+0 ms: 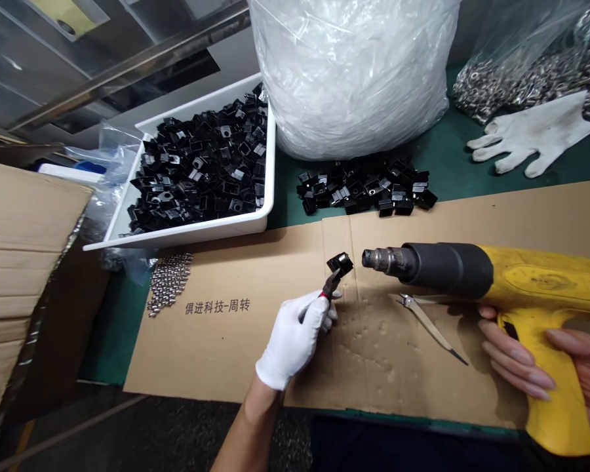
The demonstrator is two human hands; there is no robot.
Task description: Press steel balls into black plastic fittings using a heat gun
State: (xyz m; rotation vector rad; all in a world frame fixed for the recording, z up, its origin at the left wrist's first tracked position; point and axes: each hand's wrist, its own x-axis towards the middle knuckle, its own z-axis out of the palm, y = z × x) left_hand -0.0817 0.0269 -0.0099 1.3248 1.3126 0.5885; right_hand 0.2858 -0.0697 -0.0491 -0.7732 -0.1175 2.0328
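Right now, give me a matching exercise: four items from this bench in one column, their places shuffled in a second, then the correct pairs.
Items:
1. pliers
2. yellow heat gun
3. spare white glove
4. metal tweezers

Places:
A. lying on the cardboard sheet
B. held in the gloved left hand
C. lying on the green mat
D. held in the bare right hand

Pairs: 1-B, 2-D, 3-C, 4-A
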